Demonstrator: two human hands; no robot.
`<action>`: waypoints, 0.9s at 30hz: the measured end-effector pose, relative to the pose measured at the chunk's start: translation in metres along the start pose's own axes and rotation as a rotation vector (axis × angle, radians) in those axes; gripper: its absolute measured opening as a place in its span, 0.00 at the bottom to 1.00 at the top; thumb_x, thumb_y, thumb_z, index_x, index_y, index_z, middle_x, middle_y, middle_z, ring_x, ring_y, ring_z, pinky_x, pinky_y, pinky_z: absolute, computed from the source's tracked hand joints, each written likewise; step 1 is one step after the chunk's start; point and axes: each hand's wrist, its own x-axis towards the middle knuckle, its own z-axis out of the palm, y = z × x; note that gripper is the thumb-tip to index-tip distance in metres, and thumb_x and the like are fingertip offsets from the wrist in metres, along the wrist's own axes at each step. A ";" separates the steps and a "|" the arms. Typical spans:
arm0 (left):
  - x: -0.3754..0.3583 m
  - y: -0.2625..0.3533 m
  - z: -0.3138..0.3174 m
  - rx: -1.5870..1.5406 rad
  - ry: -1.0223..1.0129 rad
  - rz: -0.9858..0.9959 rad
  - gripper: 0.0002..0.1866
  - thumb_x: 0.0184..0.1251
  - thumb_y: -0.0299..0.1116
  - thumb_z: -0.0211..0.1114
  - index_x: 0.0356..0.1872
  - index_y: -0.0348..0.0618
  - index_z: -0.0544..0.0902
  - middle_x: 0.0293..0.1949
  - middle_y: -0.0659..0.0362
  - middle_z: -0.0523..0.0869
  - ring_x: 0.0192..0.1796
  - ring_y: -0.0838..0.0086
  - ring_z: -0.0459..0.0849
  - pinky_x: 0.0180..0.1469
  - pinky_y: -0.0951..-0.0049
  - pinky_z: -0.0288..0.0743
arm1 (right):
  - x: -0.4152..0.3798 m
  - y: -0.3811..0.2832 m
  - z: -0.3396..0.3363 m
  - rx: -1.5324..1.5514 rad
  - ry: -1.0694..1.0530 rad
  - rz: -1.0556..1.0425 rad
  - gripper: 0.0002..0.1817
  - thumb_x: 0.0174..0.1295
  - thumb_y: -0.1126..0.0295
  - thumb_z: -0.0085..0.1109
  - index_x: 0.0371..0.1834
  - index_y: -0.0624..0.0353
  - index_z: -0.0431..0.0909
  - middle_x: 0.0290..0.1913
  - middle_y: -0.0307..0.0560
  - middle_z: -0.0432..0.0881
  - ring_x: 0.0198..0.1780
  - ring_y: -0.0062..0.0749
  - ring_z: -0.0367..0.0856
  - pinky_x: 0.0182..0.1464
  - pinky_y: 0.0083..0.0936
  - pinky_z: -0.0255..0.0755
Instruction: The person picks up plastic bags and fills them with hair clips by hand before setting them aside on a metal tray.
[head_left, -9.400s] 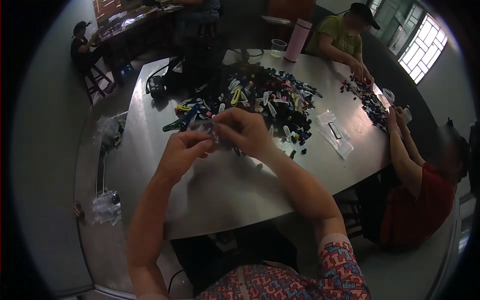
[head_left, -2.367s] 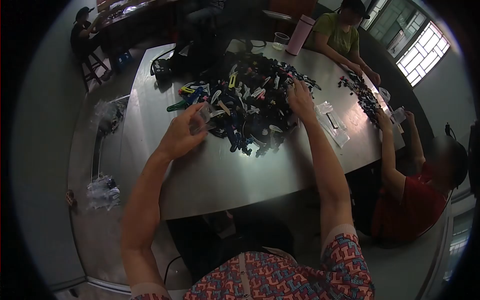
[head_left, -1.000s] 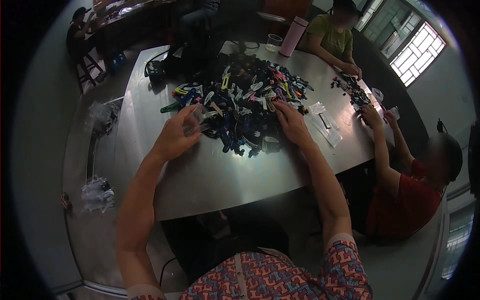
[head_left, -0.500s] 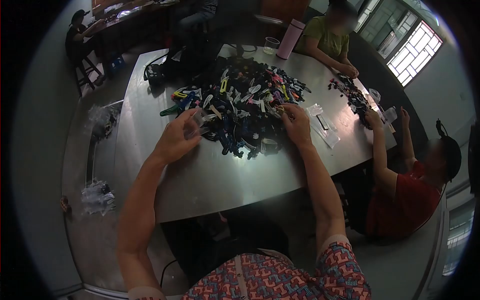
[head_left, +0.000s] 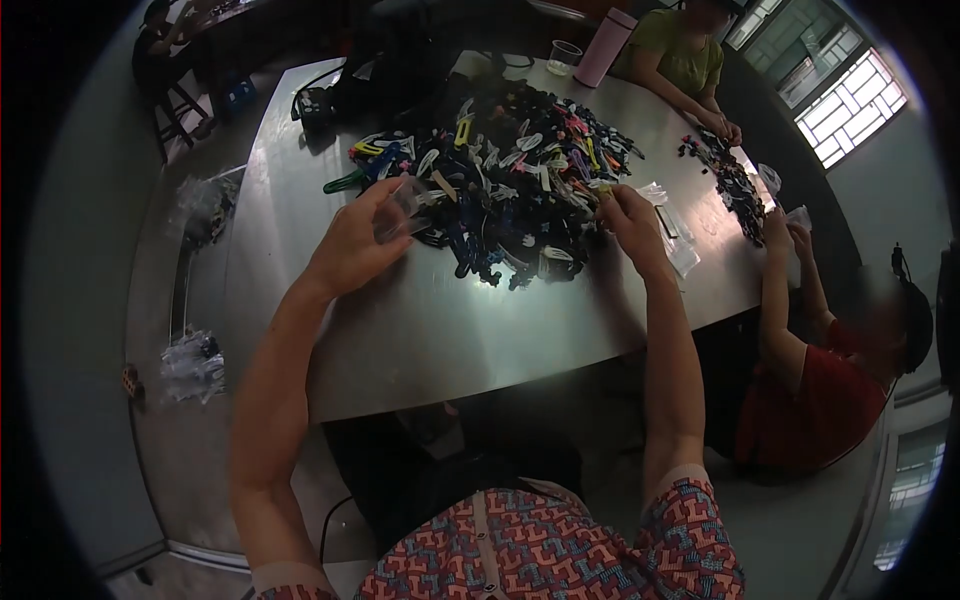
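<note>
A clear plastic bag is held in my left hand, its thumb and fingers curled around the bag at the left front of the pile. My right hand is at the pile's right edge, its fingertips pinched on a small hair clip with a yellowish part showing; the fingers hide most of it. Between my hands spreads a heap of hair clips, mostly black and dark blue, with white, yellow, pink and green ones among them. A green clip sticks out at the left.
Flat clear packets lie right of the pile on the metal table. A pink bottle and a clear cup stand behind. Two people sit at the right by a smaller heap. Bagged items are at the lower left.
My right hand has moved right, to the pile's edge, with the yellowish piece at its fingertips. My left hand keeps the bag. The view has shifted slightly. The red-sleeved person's hands have come together.
</note>
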 end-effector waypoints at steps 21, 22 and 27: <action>0.000 -0.001 0.003 -0.098 -0.005 0.005 0.35 0.58 0.21 0.68 0.70 0.40 0.70 0.36 0.65 0.78 0.45 0.79 0.81 0.51 0.76 0.76 | 0.015 -0.022 -0.003 -0.511 0.284 -0.105 0.14 0.61 0.61 0.66 0.40 0.62 0.82 0.33 0.53 0.85 0.35 0.46 0.84 0.38 0.40 0.74; 0.001 0.001 0.003 -0.111 -0.004 0.004 0.35 0.58 0.21 0.68 0.71 0.40 0.70 0.35 0.65 0.77 0.45 0.78 0.81 0.52 0.76 0.76 | 0.011 -0.041 -0.004 -0.320 0.208 -0.072 0.12 0.61 0.65 0.68 0.39 0.63 0.82 0.32 0.48 0.86 0.33 0.33 0.84 0.38 0.32 0.75; 0.001 0.001 0.006 -0.072 -0.024 0.015 0.36 0.58 0.21 0.68 0.71 0.39 0.69 0.35 0.65 0.77 0.45 0.78 0.81 0.55 0.75 0.74 | -0.025 -0.143 0.045 -0.093 -0.089 -0.287 0.08 0.60 0.72 0.69 0.40 0.61 0.84 0.32 0.41 0.85 0.34 0.20 0.81 0.39 0.23 0.75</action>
